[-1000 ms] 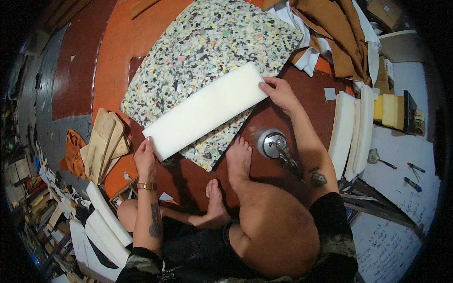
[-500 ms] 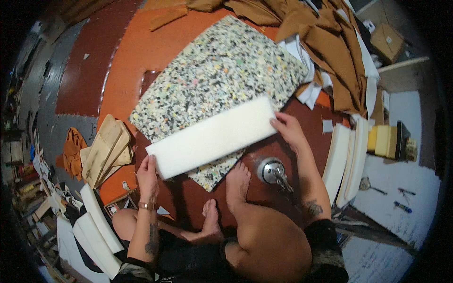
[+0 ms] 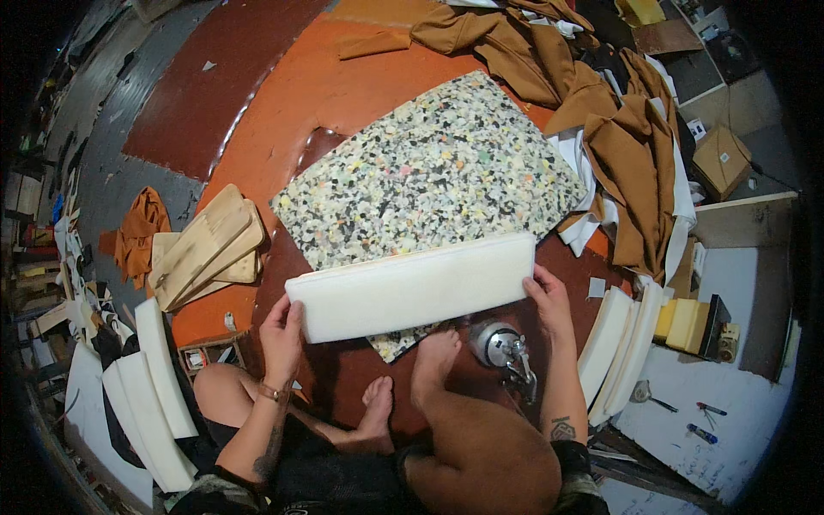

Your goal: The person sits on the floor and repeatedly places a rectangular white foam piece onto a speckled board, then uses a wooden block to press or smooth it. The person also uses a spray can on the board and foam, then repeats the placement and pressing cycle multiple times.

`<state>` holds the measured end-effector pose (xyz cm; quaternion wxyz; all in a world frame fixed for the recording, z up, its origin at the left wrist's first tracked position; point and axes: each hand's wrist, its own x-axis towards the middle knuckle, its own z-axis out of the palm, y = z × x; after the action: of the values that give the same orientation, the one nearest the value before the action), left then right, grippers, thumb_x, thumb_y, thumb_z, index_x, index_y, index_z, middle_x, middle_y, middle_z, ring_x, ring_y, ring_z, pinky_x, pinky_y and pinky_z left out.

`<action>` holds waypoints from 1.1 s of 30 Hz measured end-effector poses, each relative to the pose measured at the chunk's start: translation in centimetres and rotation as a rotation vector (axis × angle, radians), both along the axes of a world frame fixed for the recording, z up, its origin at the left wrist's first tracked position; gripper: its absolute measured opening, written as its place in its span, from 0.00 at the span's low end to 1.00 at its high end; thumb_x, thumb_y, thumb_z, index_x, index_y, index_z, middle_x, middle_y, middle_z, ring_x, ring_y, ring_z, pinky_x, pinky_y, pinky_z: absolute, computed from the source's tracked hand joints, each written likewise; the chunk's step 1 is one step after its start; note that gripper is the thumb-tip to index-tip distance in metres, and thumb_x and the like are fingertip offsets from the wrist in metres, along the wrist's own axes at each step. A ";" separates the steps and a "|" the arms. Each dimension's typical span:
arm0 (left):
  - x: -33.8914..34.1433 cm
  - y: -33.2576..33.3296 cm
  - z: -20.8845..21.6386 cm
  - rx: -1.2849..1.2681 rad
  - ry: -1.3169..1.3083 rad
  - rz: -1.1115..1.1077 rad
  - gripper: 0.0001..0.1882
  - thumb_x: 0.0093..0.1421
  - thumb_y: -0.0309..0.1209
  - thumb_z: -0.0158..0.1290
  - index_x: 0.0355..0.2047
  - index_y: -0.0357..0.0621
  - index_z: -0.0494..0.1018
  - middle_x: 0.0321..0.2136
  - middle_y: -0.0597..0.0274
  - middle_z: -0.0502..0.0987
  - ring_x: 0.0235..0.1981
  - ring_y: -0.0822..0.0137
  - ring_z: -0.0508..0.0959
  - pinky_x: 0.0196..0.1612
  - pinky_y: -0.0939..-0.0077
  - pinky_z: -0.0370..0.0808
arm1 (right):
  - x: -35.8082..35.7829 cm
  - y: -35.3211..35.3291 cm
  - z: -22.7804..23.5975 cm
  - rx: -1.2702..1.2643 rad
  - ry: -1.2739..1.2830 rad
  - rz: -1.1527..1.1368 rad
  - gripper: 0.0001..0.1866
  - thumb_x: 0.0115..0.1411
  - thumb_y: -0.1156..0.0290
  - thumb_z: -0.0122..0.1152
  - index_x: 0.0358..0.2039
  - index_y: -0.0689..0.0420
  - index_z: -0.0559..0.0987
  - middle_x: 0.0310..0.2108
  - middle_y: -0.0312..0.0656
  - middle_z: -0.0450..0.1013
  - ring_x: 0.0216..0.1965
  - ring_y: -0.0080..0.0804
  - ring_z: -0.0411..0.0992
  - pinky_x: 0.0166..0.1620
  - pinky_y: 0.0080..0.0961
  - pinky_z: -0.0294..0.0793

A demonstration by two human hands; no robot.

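A long white foam block [image 3: 416, 292] is stretched between my two hands, nearly level, its right end a little farther away. My left hand [image 3: 281, 330] grips the left end, thumb on the near face. At the right end my right hand [image 3: 548, 296] pinches the corner. Beyond and partly under the block lies a speckled foam slab [image 3: 429, 172] of bonded multicoloured crumbs; one corner of it shows below the block. Close to my right forearm stands a spray gun [image 3: 502, 350] with a round metal cup.
Thin wooden boards [image 3: 210, 245] are stacked at the left beside an orange-brown cloth piece [image 3: 142, 232]. Brown fabric [image 3: 631, 163] is heaped at the far right. More white foam strips [image 3: 150, 408] lean at left and right [image 3: 618, 352]. My bare feet [image 3: 436, 365] are near the slab's corner.
The foam block has turned closer to level and tipped, showing its long side and upper edge. In the view, the surroundings have shifted, with the slab now lower and farther right.
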<state>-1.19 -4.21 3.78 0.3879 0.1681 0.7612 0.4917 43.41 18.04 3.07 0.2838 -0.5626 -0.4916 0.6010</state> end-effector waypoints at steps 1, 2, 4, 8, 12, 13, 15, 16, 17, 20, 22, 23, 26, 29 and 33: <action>-0.3 0.3 -1.0 -0.013 -0.013 0.008 0.20 0.71 0.34 0.57 0.58 0.33 0.77 0.48 0.62 0.82 0.45 0.74 0.79 0.51 0.77 0.76 | -0.4 0.5 -0.4 -0.025 -0.029 -0.004 0.23 0.65 0.69 0.67 0.59 0.62 0.80 0.45 0.36 0.80 0.44 0.24 0.75 0.50 0.24 0.74; -0.3 0.9 -1.6 -0.043 -0.032 0.004 0.20 0.71 0.34 0.57 0.57 0.33 0.77 0.48 0.62 0.82 0.45 0.74 0.79 0.50 0.77 0.76 | -0.4 1.0 -1.1 -0.009 -0.092 0.032 0.23 0.65 0.69 0.67 0.58 0.63 0.80 0.45 0.37 0.80 0.44 0.25 0.75 0.51 0.25 0.74; -0.6 2.0 -2.5 -0.111 -0.068 -0.002 0.20 0.71 0.34 0.57 0.57 0.32 0.77 0.47 0.62 0.82 0.45 0.75 0.79 0.50 0.78 0.76 | -0.6 2.1 -2.6 0.013 -0.215 0.109 0.23 0.65 0.68 0.68 0.58 0.64 0.80 0.46 0.39 0.81 0.46 0.26 0.76 0.52 0.25 0.75; -0.9 2.4 -4.1 -0.133 -0.138 -0.001 0.20 0.71 0.35 0.57 0.57 0.31 0.77 0.46 0.63 0.82 0.44 0.75 0.79 0.48 0.78 0.76 | -1.4 2.9 -4.2 -0.090 -0.233 0.091 0.23 0.65 0.68 0.68 0.57 0.67 0.80 0.47 0.42 0.81 0.47 0.28 0.77 0.52 0.26 0.75; -1.4 2.0 -5.5 -0.114 -0.073 -0.054 0.26 0.69 0.35 0.60 0.61 0.31 0.73 0.52 0.57 0.80 0.50 0.69 0.78 0.55 0.72 0.75 | -1.1 2.8 -4.5 -0.093 -0.163 0.110 0.31 0.63 0.67 0.70 0.63 0.66 0.74 0.51 0.47 0.79 0.44 0.28 0.78 0.50 0.26 0.77; -1.2 2.7 -5.0 -0.120 -0.021 -0.100 0.29 0.68 0.35 0.62 0.63 0.32 0.71 0.56 0.53 0.79 0.53 0.66 0.78 0.58 0.69 0.74 | -1.2 3.0 -4.1 -0.094 -0.229 0.138 0.35 0.62 0.66 0.71 0.66 0.65 0.70 0.55 0.50 0.76 0.47 0.31 0.78 0.52 0.28 0.76; -0.2 4.1 -4.1 -0.118 0.540 -0.173 0.36 0.65 0.35 0.63 0.69 0.35 0.63 0.65 0.45 0.69 0.64 0.54 0.69 0.67 0.61 0.64 | -1.1 3.4 -3.0 -0.097 -0.364 0.189 0.45 0.61 0.63 0.73 0.73 0.62 0.61 0.63 0.56 0.70 0.54 0.38 0.77 0.57 0.33 0.75; 0.5 5.2 -3.0 -0.119 0.824 -0.206 0.41 0.63 0.35 0.64 0.72 0.37 0.59 0.70 0.41 0.63 0.69 0.48 0.65 0.72 0.56 0.59 | -1.9 3.7 -2.0 0.028 -0.622 0.276 0.48 0.60 0.61 0.73 0.75 0.58 0.56 0.68 0.58 0.63 0.59 0.45 0.71 0.61 0.40 0.72; 0.8 6.4 -1.9 -0.072 0.932 -0.341 0.44 0.63 0.38 0.62 0.74 0.39 0.54 0.73 0.40 0.55 0.72 0.41 0.56 0.74 0.51 0.53 | -3.6 4.1 0.0 0.161 -0.875 0.369 0.52 0.60 0.58 0.73 0.76 0.55 0.52 0.72 0.59 0.56 0.65 0.52 0.66 0.64 0.47 0.68; 4.2 10.7 0.5 -0.028 1.106 -0.625 0.46 0.64 0.44 0.60 0.75 0.42 0.51 0.77 0.42 0.44 0.76 0.31 0.43 0.74 0.36 0.43 | -12.5 4.2 7.0 0.121 -1.162 0.596 0.57 0.61 0.48 0.69 0.79 0.43 0.41 0.79 0.59 0.34 0.76 0.73 0.37 0.69 0.75 0.50; 7.0 12.8 -0.2 0.041 1.152 -0.775 0.47 0.63 0.48 0.61 0.75 0.41 0.52 0.78 0.44 0.41 0.76 0.30 0.39 0.73 0.28 0.39 | -17.4 1.6 7.5 0.175 -1.127 0.697 0.55 0.62 0.38 0.61 0.79 0.42 0.42 0.80 0.53 0.30 0.76 0.76 0.34 0.66 0.85 0.44; 8.6 13.1 -0.6 -0.017 1.143 -0.842 0.44 0.65 0.47 0.56 0.75 0.42 0.53 0.77 0.45 0.43 0.77 0.35 0.40 0.73 0.27 0.38 | -19.3 0.1 7.1 0.214 -1.102 0.758 0.53 0.64 0.36 0.57 0.79 0.42 0.42 0.80 0.53 0.30 0.76 0.75 0.32 0.66 0.84 0.43; 9.7 11.0 -5.5 -0.092 1.086 -1.021 0.40 0.67 0.46 0.50 0.75 0.43 0.53 0.77 0.45 0.46 0.78 0.41 0.43 0.73 0.29 0.38 | -22.2 -4.5 2.7 0.442 -0.940 0.831 0.47 0.68 0.35 0.50 0.79 0.43 0.48 0.80 0.51 0.33 0.77 0.69 0.31 0.68 0.82 0.38; 10.9 11.8 -4.7 -0.093 1.110 -1.013 0.38 0.68 0.45 0.45 0.75 0.43 0.55 0.77 0.48 0.48 0.78 0.48 0.45 0.75 0.33 0.40 | -20.0 -5.5 -2.3 0.580 -0.767 0.702 0.46 0.67 0.37 0.52 0.78 0.43 0.51 0.80 0.48 0.41 0.78 0.63 0.34 0.69 0.80 0.35; 10.1 11.9 -4.0 -0.041 1.083 -1.003 0.38 0.68 0.45 0.49 0.74 0.40 0.56 0.76 0.47 0.50 0.78 0.46 0.46 0.75 0.36 0.41 | -20.0 -4.2 -3.3 0.567 -0.776 0.633 0.41 0.69 0.40 0.50 0.76 0.47 0.57 0.79 0.43 0.45 0.78 0.60 0.37 0.70 0.78 0.33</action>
<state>8.96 7.71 -0.18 0.1389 0.7077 0.6869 0.0890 23.42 13.82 -0.27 0.0290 -0.4693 -0.8461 0.2509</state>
